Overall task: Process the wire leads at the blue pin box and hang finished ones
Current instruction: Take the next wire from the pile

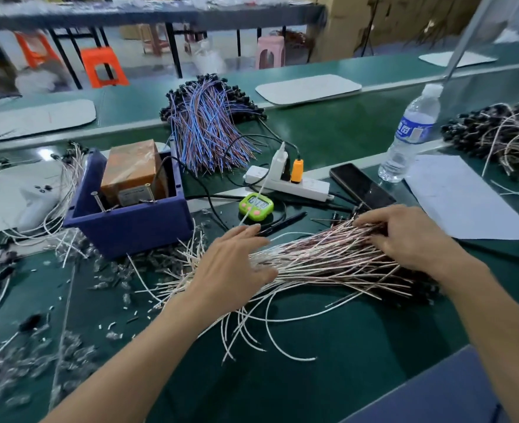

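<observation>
A large bundle of white and pink wire leads (322, 257) lies across the green bench in front of me, with black connectors at its right end. My left hand (234, 267) rests on the bundle's left part with its fingers spread and fairly straight. My right hand (404, 233) lies on the right part, its fingers bent down into the wires. The blue pin box (130, 221) stands to the left, with a brown block inside and metal pins at its front rim. Several leads (69, 184) hang over the box's left side.
A green timer (255, 206), a white power strip (288, 181), a black phone (362, 186) and a water bottle (411, 135) stand behind the bundle. A blue and purple wire pile (209, 126) lies farther back. Wire offcuts (69, 315) litter the bench at left. White paper (456, 196) lies at right.
</observation>
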The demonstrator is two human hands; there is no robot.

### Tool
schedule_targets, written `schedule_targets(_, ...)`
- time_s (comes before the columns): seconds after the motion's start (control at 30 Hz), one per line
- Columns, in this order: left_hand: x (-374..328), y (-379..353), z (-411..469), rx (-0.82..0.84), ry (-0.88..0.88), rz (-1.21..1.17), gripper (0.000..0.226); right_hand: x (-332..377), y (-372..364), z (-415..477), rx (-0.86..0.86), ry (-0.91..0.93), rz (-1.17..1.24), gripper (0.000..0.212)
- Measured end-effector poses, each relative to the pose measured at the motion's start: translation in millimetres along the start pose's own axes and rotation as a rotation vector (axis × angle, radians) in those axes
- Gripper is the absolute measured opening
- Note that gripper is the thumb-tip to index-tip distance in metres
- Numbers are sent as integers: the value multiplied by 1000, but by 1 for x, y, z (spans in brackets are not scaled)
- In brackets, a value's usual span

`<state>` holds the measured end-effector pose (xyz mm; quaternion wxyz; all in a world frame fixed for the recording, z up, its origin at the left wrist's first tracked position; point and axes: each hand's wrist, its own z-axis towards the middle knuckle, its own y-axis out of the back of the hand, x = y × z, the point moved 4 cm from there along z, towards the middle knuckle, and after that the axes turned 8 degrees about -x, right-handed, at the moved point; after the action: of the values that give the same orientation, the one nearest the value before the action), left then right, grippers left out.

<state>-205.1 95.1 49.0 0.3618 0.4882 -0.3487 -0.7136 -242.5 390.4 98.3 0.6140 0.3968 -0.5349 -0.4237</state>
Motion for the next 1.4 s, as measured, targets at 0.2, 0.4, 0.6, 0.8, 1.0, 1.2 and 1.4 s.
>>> schedule_targets(0.2,-13,-28,9,204,-14,19,85,-1,3,4,-115,63,-89,46)
schedule_targets(0.4,-5,-36,13,165,63,1,90,14,4,15,-12,55,106,33)
schedule_targets(0.6,-5,-38,16,201,64,21,76,60,-39,61,-61,175,-315,23)
schedule_targets(0.8,-4,-39,14,184,22,5,76,52,-58,76,162,151,-388,26)
schedule_targets(1.0,-1,-41,13,163,-8,13,77,42,-52,66,362,112,-135,43)
schedule_targets(1.2,-7,-23,8,88,26,-82,86,86,-46,49,-30,118,332,13)
schedule_targets(1.4,17,38,-17,-247,75,-39,17,190,-85,16,158,264,545,20)
